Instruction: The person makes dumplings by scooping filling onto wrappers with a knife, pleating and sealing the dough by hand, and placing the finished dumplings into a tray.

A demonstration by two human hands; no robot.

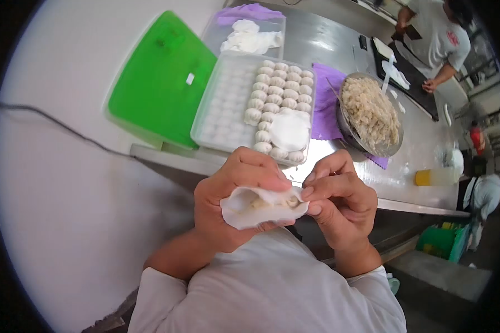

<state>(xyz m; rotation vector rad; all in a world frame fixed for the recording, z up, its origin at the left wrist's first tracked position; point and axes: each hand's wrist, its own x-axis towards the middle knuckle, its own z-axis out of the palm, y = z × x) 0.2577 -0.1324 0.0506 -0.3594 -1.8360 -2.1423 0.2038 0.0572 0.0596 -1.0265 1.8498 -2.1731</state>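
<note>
Dumpling [241,213]: a thin white round of dough, folded into an open pouch – pale filling shows inside. It is between your two hands, in front of your chest and just short of the table edge.
Left hand [236,172]: curled around the dough from the left, gripping it, with fingers along both its upper and lower sides.
Right hand [344,197]: thumb and fingertips closed on the right end of the dough, pinching its edge.
Clear box [201,114]: beyond your hands on the metal table [311,39]. Its right half shows rows of pleated dumplings [273,99]; its left half looks cloudy, with pale round shapes.
White round [290,130]: resting on the dumplings at the near right of the box.
Green panel [155,83]: to the left of the box, with a small white patch on it.
Bowl [345,125]: right of the box, heaped with pale filling [369,114] – a white handle [388,75] stands at its far side, and a purple cloth [325,97] lies partly beneath.
Co-worker [441,41]: at the far right, holding a broad blade [413,32] near a dark board [422,97].
</note>
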